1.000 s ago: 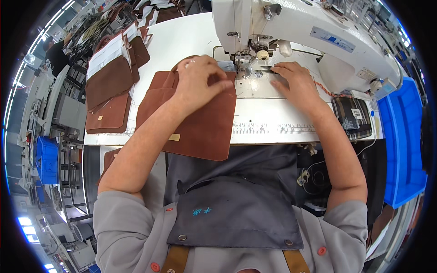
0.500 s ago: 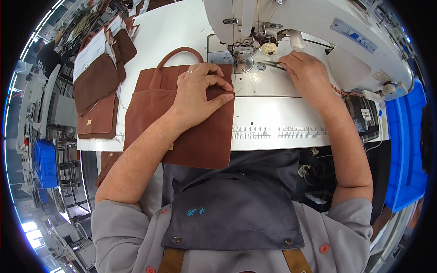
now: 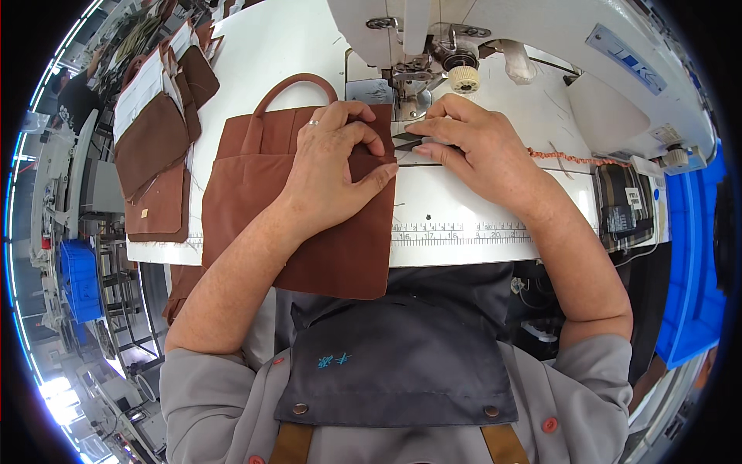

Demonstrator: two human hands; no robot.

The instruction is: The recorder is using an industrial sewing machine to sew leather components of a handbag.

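Observation:
A reddish-brown bag piece (image 3: 336, 251) with a curved handle (image 3: 272, 96) lies on the white table, its lower part over the front edge. My left hand (image 3: 325, 166) rests on it with bent fingers, thumb and fingertips gripping near its right edge. My right hand (image 3: 487, 151) is closed around thread snips (image 3: 408, 141), whose dark points meet that edge close to the left fingertips. An orange coiled cord (image 3: 568, 158) runs rightward from beside the right wrist. Just beyond the hands is the needle area of a white sewing machine (image 3: 533, 27).
A pile of brown pieces (image 3: 151, 143) with white sheets sits at the table's left. A ruler strip (image 3: 456, 233) follows the front edge. On the right are a dark striped pouch (image 3: 621, 205) and a blue bin (image 3: 684, 309). Machine cables hang under the table.
My right hand has swung left and nearer with the snips, from beside the machine's needle area to the bag piece's edge. The left hand keeps its grip on the bag piece.

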